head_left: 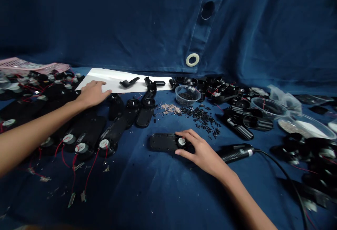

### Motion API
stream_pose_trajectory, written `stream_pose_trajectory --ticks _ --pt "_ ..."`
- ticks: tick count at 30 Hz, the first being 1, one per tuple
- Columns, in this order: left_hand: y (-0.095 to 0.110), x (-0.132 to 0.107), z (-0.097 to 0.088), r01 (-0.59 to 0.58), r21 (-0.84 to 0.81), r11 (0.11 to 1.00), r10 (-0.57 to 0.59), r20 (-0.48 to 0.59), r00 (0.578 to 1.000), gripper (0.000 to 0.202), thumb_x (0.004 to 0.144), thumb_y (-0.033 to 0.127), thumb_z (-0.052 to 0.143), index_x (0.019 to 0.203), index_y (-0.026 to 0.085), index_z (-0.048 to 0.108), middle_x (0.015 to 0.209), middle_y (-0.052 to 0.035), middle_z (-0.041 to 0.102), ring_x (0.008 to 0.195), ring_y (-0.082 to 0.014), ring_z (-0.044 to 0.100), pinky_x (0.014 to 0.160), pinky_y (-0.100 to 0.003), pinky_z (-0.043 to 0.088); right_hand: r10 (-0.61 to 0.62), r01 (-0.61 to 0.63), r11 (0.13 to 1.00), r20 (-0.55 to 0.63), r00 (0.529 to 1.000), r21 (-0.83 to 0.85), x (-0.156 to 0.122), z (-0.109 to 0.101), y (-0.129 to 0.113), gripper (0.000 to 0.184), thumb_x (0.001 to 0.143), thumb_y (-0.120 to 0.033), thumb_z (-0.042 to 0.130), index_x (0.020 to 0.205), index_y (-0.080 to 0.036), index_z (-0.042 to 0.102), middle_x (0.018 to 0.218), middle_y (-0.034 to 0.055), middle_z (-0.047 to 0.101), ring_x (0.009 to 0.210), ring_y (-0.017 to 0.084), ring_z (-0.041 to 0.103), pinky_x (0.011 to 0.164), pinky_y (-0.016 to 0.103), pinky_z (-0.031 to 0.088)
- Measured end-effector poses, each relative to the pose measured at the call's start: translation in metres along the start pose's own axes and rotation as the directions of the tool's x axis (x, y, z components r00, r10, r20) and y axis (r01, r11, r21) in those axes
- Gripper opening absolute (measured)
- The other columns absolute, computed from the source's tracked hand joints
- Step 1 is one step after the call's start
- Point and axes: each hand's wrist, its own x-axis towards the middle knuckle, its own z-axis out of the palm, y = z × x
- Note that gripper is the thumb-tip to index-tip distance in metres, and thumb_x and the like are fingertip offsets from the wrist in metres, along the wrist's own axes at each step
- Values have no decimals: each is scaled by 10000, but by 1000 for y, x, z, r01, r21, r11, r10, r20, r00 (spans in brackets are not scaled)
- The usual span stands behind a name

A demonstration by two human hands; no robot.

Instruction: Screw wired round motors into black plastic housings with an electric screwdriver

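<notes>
Hands, two, bare. Right hand (200,151), at 5 o'clock: being held half closed, thumb and forefinger being set either side of the round motor (181,141) at the 3 o'clock end of a black housing (162,142), which is lying flat on the blue cloth (158,195).

Step judged in hand: the motor being seated in its housing. The next move is judged to call for a steady pinch and square alignment.

Electric screwdriver (237,153): lying untouched at 3 o'clock of that hand.

Wired housings (86,135): lying in a row at 9 o'clock.

Black screws (205,117): lying heaped at 12 o'clock of the right hand.

Left hand (92,93), at 10 o'clock: being rested palm down, fingers loosely spread, nothing being gripped, at the edge of the white sheet (116,75).
</notes>
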Motion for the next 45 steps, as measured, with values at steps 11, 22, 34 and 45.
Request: stream_pose_trajectory --ticks 11,22,34,45 --pt "18 20 11 -84 -6 996 83 179 980 732 764 423 581 1386 121 341 1240 -213 477 1030 -318 585 868 -354 458 -23 23 1000 -13 1000 7 -1 1 2 516 820 -505 564 1287 -296 494 1225 45 511 1139 189 516 996 356 419" --pt "88 -23 -10 -314 -221 923 341 95 935 635 851 564 426 1363 192 382 1326 -103 496 1180 -275 509 985 -356 395 -9 9 1000 -2 1000 14 -1 -1 -1 504 826 -483 570 1289 -303 486 1224 26 500 1139 165 498 1019 330 390" --pt "49 14 9 -161 -100 982 176 160 971 699 734 482 581 1304 97 459 1218 -201 524 1069 -341 565 909 -383 428 -23 24 1000 -19 1000 18 -3 0 0 510 825 -479 574 1294 -297 493 1219 42 512 1127 181 518 1010 361 411" --pt "171 -51 -33 -430 -382 818 465 -2 886 793 799 642 497 1408 176 295 1385 -141 410 1229 -305 442 986 -396 375 -27 28 1000 -17 999 11 -2 -1 0 508 825 -478 573 1291 -296 486 1221 32 509 1132 167 509 1012 331 403"
